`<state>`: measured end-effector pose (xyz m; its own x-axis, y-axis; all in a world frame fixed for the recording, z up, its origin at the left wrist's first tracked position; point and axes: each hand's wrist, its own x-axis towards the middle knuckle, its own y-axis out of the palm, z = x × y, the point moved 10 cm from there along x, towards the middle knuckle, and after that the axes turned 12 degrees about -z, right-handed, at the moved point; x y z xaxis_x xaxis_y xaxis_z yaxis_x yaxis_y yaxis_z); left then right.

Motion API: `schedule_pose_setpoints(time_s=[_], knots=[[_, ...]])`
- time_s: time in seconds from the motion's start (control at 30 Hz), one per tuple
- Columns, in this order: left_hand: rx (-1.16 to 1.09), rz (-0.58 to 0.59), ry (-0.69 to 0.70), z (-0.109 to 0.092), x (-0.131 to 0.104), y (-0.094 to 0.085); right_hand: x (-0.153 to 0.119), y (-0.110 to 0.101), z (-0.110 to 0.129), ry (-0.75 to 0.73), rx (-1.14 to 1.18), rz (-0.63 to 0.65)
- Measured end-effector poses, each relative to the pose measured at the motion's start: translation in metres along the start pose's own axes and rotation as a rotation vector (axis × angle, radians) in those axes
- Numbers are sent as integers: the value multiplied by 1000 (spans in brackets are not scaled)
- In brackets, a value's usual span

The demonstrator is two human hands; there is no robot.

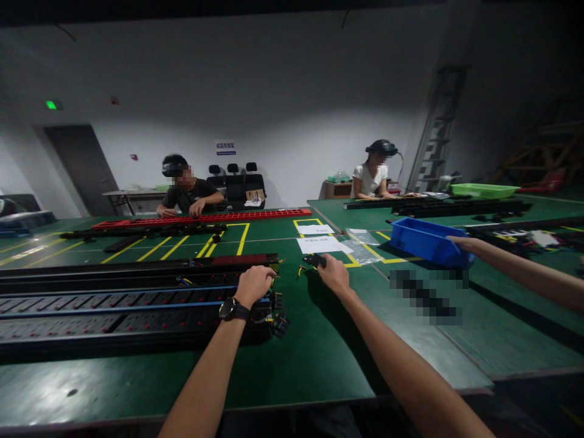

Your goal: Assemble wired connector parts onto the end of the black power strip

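Note:
My left hand (254,285), with a watch on its wrist, is at the right end of long black power strips (173,319). Its fingers are curled near the strip ends; what they grip, if anything, is hidden. Just right of it, my right hand (334,275) closes on a small black part (314,260) above the green table. Short yellow-green wires (300,272) show at this part's left end. Black plug ends (280,325) stick out of the strips below my left hand. Rows of sockets with red dots run along the strips.
Another person's hand (458,243) holds a blue bin (426,237) at the right. White papers (323,244) and clear plastic bags (365,248) lie beyond my right hand. Two people sit across the table, near a red rail (205,219) and a green tray (483,191).

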<state>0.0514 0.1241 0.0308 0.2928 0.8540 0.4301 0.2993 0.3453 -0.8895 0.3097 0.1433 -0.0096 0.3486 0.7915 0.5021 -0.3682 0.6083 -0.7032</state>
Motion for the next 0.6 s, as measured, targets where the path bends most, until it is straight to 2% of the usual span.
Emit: schedule_pose_setpoints(time_s=[0.1,0.23,0.33,0.6], knots=[[0,5,-3,0,0,0,-3,4,21,-3,176,-14],[-6,2,9,-1,0,0,-21,22,60,-76,373,61],[10,13,-4,1,0,2,-38,36,81,-134,439,107],[17,21,-15,1,0,2,-59,58,91,-121,551,184]])
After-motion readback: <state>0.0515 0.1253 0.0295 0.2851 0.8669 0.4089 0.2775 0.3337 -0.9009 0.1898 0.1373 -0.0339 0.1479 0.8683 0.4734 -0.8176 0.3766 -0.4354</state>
